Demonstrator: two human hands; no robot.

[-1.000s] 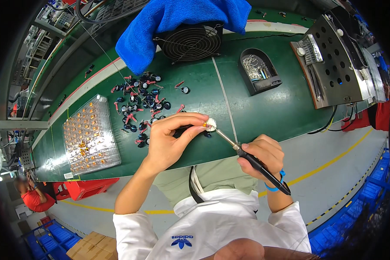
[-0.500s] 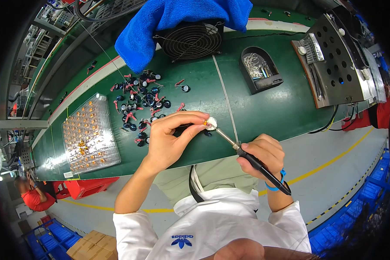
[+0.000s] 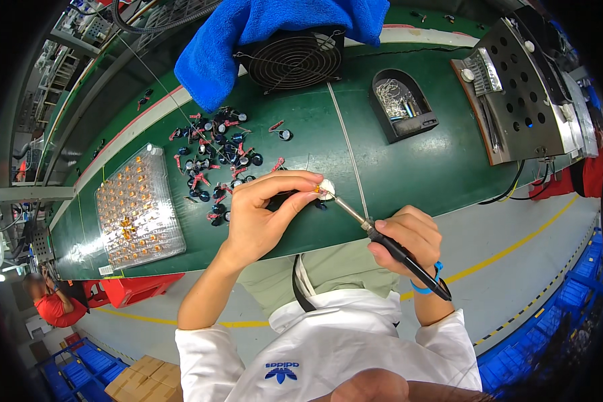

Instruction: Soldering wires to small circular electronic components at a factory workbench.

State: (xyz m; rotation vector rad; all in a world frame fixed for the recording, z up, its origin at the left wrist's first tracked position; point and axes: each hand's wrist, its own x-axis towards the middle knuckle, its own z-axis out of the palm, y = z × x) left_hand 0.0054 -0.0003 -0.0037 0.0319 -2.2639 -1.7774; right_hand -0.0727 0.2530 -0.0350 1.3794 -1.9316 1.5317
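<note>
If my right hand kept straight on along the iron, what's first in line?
Led by the soldering iron, the right hand would probably meet the small orange part at the left hand first; the white disc appears close by, so depth leaves the order uncertain.

Bench [image 3: 315,127] bright | clear tray [image 3: 173,204] glaring | edges bowed | corners black
</note>
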